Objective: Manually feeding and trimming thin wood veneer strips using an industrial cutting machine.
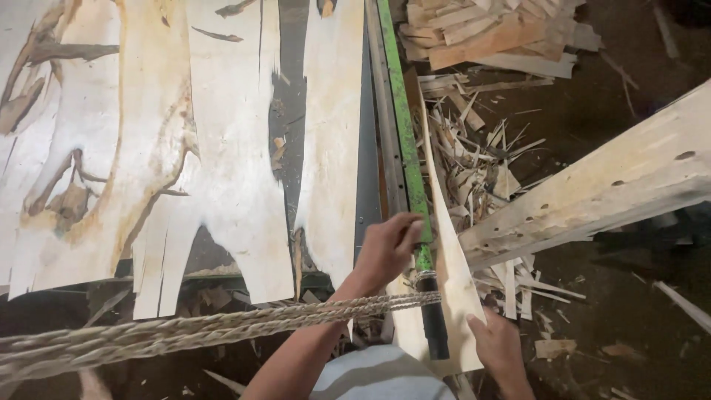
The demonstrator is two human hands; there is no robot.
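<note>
Thin pale veneer, that's what I'm dealing with here. My left hand (386, 248) is clenched around the green bar (406, 141) near its lower end, just above the black handle part (435, 326). My right hand (498, 342) lies flat on the near corner of a long tapering veneer strip (444, 244), fingers spread, pressing more than gripping I think, the angle's not great. The strip lies along the right edge of the machine bed (374, 111), just beside the bar, long axis running away from me, thin point at the far end, wide end by my hands. Looks about midway: wide sheets (222, 148) are spread on the bed, scraps (474, 163) are piled past the edge, and this strip isn't cleared yet. A braided rope (222, 330) crosses in front of me.
</note>
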